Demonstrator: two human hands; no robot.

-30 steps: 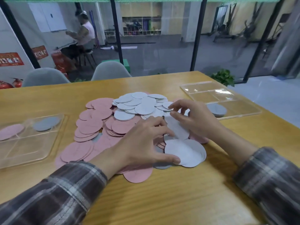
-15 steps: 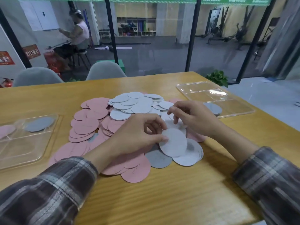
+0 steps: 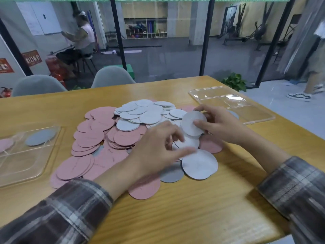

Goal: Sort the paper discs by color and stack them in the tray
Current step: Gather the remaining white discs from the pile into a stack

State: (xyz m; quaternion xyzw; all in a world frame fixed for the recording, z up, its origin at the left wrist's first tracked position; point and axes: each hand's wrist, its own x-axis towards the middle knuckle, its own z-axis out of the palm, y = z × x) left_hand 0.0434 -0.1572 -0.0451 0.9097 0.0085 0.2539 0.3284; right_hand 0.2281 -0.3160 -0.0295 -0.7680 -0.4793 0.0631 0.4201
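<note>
A heap of pink paper discs [image 3: 91, 136] and white paper discs [image 3: 140, 111] covers the middle of the wooden table [image 3: 193, 208]. My right hand [image 3: 223, 125] pinches one white disc [image 3: 191, 124] and holds it tilted above the heap's right side. My left hand [image 3: 156, 148] hovers over the heap with loosely curled fingers and the thumb stretched toward a white disc [image 3: 199, 166]; it is blurred and grips nothing I can see. A darker grey disc [image 3: 171, 174] lies at the front edge of the heap.
A clear tray [image 3: 26, 166] at the left holds one pink disc [image 3: 5, 144] and one grey disc [image 3: 40, 137]. A second clear tray [image 3: 228, 101] sits at the far right, a grey disc [image 3: 234, 114] in it half hidden by my right hand. Two grey chairs stand behind the table.
The white disc passed from my left hand's thumb to my right hand, which raised it. My left hand let go and drew back slightly over the heap.
</note>
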